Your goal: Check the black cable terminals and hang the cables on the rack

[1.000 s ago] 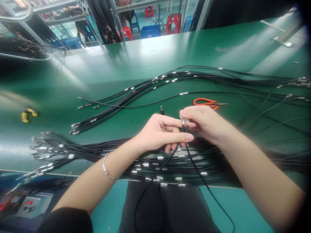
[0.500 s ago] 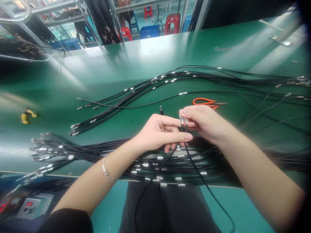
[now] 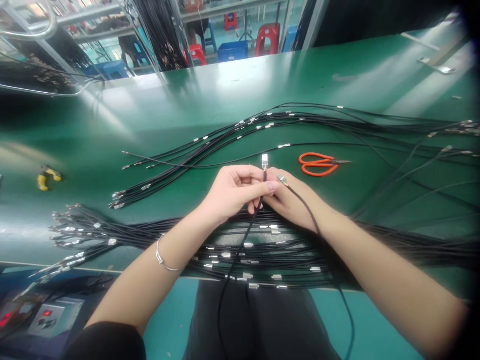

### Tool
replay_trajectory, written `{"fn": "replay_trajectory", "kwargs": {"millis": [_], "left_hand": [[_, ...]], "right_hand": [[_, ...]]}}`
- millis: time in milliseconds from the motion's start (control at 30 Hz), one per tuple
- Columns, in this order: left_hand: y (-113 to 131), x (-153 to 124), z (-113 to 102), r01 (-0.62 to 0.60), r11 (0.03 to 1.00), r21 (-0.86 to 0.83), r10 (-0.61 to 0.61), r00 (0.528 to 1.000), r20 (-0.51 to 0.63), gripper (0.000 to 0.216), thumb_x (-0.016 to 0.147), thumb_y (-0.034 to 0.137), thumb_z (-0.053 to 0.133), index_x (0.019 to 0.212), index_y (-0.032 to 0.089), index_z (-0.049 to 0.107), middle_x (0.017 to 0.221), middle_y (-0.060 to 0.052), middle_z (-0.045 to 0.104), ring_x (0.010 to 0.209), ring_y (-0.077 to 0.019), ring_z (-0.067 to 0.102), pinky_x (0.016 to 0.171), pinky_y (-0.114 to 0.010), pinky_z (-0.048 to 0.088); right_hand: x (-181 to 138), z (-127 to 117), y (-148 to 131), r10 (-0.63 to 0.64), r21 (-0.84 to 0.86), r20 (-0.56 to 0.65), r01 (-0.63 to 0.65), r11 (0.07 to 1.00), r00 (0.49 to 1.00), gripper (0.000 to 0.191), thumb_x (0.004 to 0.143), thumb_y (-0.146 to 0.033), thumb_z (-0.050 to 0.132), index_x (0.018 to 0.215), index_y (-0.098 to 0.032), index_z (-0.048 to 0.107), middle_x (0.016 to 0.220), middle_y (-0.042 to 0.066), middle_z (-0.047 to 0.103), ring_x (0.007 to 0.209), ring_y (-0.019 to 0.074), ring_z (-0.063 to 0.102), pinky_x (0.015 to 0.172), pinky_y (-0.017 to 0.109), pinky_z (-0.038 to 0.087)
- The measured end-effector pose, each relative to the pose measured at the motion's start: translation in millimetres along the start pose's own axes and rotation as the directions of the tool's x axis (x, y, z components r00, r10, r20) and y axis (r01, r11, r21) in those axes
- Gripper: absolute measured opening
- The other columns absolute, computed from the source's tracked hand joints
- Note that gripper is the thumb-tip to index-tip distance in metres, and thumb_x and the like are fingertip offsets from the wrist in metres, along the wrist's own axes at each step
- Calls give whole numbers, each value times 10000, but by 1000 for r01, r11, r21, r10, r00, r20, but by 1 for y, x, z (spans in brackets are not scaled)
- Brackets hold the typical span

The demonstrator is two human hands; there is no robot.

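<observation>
I see the left hand (image 3: 233, 194) pinching one thin black cable (image 3: 245, 239), its boxy silver metal plug (image 3: 265, 161) upright; a second matching cable (image 3: 282, 180) crosses the right hand (image 3: 298, 202), grip hidden. One pair of orange-handled scissors (image 3: 318, 164) nearby.

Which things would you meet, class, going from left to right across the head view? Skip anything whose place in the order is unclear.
Yellow-handled tool → silver bracelet → upright cable connector → orange-handled scissors → metal bracket.
</observation>
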State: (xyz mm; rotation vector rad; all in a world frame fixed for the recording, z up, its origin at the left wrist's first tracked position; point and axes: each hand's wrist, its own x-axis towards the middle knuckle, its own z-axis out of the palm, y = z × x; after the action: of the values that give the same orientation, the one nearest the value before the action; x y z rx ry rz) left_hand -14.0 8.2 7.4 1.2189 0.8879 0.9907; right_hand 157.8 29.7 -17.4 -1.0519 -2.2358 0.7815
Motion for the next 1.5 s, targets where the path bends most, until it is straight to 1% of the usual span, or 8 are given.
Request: {"fn": "replay_trajectory", "kwargs": {"millis": [133, 300, 467, 567, 667, 967, 1133, 1500], "left_hand": [[3, -3, 4, 15, 1000, 0, -15, 1000, 10, 358, 654, 397, 845, 731, 103, 656, 627, -23, 627, 432, -75, 536, 372, -168, 449], [1, -6, 8, 13, 1000, -7, -13, 999, 45, 348, 665, 389, 841, 798, 107, 687, 608, -1, 605, 410, -71, 528, 362, -168, 441], [-1, -7, 9, -19, 1000, 3, 19, 999, 44, 378, 704, 374, 819, 976, 133, 719, 560, 39, 557, 383, -59, 508, 386, -173, 432], [0, -8, 10, -38, 999, -13, 38, 998, 55, 404, 716, 346, 815, 1060, 158, 715, 530, 63, 514, 378, -58, 505, 401, -177, 434], [0, -8, 10, -45, 999, -16, 46, 997, 67, 397, 738, 332, 798, 1088, 165, 715, 534, 65, 497, 388, -60, 511, 401, -177, 425], [0, -8, 9, -44, 999, 8, 43, 998, 52, 369, 765, 356, 771, 1077, 167, 721, 532, 61, 511, 394, -64, 518, 411, -178, 423], [2, -6, 9, -41, 999, -1, 41, 998, 44, 389, 738, 368, 794, 1057, 155, 727, 532, 61, 519, 385, -60, 513, 429, -179, 456], [-3, -5, 5, -80, 996, -34, 82, 995, 61, 409, 745, 360, 788, 1101, 171, 719, 557, 51, 536, 377, -60, 519, 387, -160, 449]], "right_hand": [[-2, 2, 1, 26, -149, 55, -17, 989, 998, 224, 891, -323, 561, 731, -172, 606, 783, 57, 578, 739, 185, 524, 648, 281, 406], [-1, -10, 9, 160, 182, -163, -130, 975, 974, 223, 882, -284, 603, 1065, -190, 689, 865, 43, 679, 682, 150, 623, 625, 267, 496], [5, -35, 13, 172, 446, -603, 150, 882, 779, 320, 878, -139, 573, 1154, -250, 692, 962, 38, 662, 788, 149, 696, 767, 333, 571], [8, -47, 10, 156, 515, -702, 343, 786, 695, 363, 759, -96, 723, 1081, -261, 712, 880, 15, 668, 893, 189, 696, 840, 377, 549], [7, -48, 3, 168, 518, -728, 373, 770, 664, 138, 757, -216, 778, 889, -216, 737, 708, 4, 614, 666, 142, 650, 656, 316, 531], [-4, -29, -24, 131, 639, -547, 311, 704, 827, 110, 820, -296, 705, 855, -197, 740, 632, 21, 616, 569, 151, 574, 547, 322, 451], [-4, -23, -22, 70, 565, -558, 316, 762, 827, 173, 827, -267, 711, 989, -226, 754, 614, -4, 560, 529, 123, 513, 517, 304, 403], [-4, -20, -16, 38, 624, -462, 294, 724, 886, 140, 858, -301, 681, 936, -214, 758, 896, 70, 726, 818, 244, 718, 729, 403, 620]]}}
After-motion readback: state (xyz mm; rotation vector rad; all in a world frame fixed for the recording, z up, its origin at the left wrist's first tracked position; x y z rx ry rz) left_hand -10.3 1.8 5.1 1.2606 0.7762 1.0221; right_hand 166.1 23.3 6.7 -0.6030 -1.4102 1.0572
